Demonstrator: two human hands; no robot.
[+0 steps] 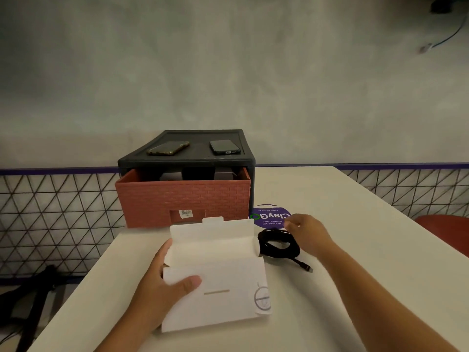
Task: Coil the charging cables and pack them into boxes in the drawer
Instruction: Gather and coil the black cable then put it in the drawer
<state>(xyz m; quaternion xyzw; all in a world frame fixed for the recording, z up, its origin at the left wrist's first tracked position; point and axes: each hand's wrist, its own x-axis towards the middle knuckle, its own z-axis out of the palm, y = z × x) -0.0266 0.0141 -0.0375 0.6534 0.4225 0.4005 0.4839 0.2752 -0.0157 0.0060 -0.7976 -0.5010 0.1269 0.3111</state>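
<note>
A white cardboard box (218,283) stands on the table in front of me with its lid flap raised. My left hand (162,283) grips its left end, thumb across the front face. To the right of the box lies a coiled black charging cable (279,243), its plug end trailing toward me. My right hand (304,228) hovers just over the coil's far right side with loosely bent fingers, holding nothing. Behind the box, a brick-patterned red drawer (182,199) is pulled partly out of a black cabinet (187,158); dark boxes show inside it.
Two phones (168,148) (224,147) lie on top of the cabinet. A round purple sticker (271,217) is on the white table (355,250) beside the drawer. A wire-mesh partition runs behind the table, and a red seat (444,229) is at the right.
</note>
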